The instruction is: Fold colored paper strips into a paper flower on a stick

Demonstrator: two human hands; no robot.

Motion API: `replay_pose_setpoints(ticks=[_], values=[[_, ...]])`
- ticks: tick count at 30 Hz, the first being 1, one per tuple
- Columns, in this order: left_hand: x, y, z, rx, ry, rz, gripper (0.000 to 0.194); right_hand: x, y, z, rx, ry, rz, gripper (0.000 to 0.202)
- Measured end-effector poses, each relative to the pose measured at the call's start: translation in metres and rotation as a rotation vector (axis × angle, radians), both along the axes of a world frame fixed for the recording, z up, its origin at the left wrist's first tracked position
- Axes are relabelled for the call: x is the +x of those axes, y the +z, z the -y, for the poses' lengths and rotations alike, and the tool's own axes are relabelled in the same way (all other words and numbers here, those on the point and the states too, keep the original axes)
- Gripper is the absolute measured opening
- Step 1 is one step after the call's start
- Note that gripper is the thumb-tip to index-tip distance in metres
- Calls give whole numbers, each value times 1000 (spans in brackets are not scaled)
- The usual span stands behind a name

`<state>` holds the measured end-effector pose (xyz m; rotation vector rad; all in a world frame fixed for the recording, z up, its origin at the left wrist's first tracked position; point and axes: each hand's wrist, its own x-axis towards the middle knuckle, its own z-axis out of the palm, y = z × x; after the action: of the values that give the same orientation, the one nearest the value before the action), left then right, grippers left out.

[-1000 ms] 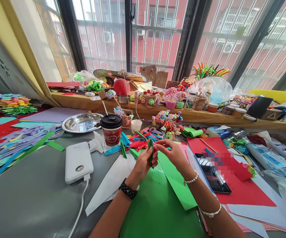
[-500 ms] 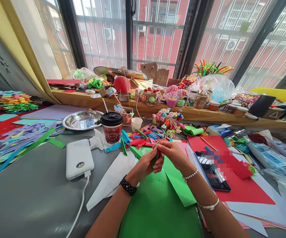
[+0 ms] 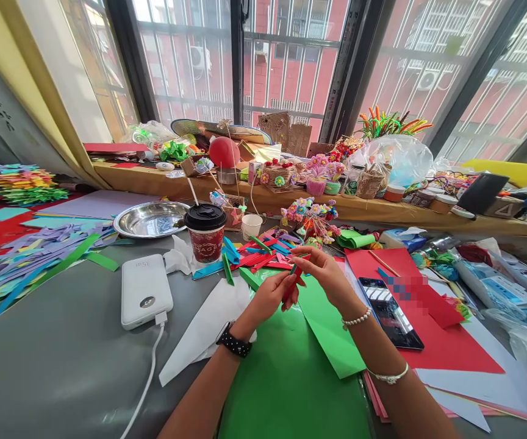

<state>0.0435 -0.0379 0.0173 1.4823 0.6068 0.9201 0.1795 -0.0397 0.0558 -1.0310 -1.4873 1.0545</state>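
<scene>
My left hand (image 3: 270,297) and my right hand (image 3: 325,274) meet over a green paper sheet (image 3: 291,378) on the grey table (image 3: 62,360). Between the fingertips of both hands is a narrow folded paper strip (image 3: 293,281), red along one side and green at its upper tip. Its lower end is hidden by my left fingers. A pile of red, blue and green paper strips (image 3: 254,256) lies just beyond my hands. A black watch sits on my left wrist, bead bracelets on my right.
A lidded paper coffee cup (image 3: 205,233) and a white power bank (image 3: 145,291) with cable stand to the left. A phone (image 3: 389,312) lies on red paper (image 3: 446,347) at right. A steel dish (image 3: 150,219), paper scraps and a cluttered windowsill of craft flowers lie beyond.
The strip showed its green face a second ago; it has been turned and now shows red. Both hands shifted slightly right and the fingers moved along the strip.
</scene>
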Motion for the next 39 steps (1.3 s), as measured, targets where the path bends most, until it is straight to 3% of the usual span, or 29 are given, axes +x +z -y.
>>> replay_pose_setpoints(ticks=[4,8,11,15,21,25,29,36,39], values=[[-5,4,-2,12,22,-9,31,7,1,-2,73,-46,132,22],[-10,7,-5,6,209,59,31,9,1,-4,100,-159,92,20],[-13,9,-5,-8,352,122,28,9,2,-4,96,-112,53,21],[-14,9,-4,-39,447,156,23,11,3,-3,58,-44,52,19],[-14,11,-4,-127,456,224,22,9,3,-1,18,-50,38,19],[-12,10,-6,-258,416,406,34,2,0,0,-8,-50,5,21],[-9,5,-8,-340,399,519,21,-5,-5,0,-11,-26,-21,22],[-8,1,-9,-334,484,529,11,-15,-15,0,-50,13,-71,25],[-8,2,-8,-285,450,538,19,-23,-23,1,-41,-13,-56,27]])
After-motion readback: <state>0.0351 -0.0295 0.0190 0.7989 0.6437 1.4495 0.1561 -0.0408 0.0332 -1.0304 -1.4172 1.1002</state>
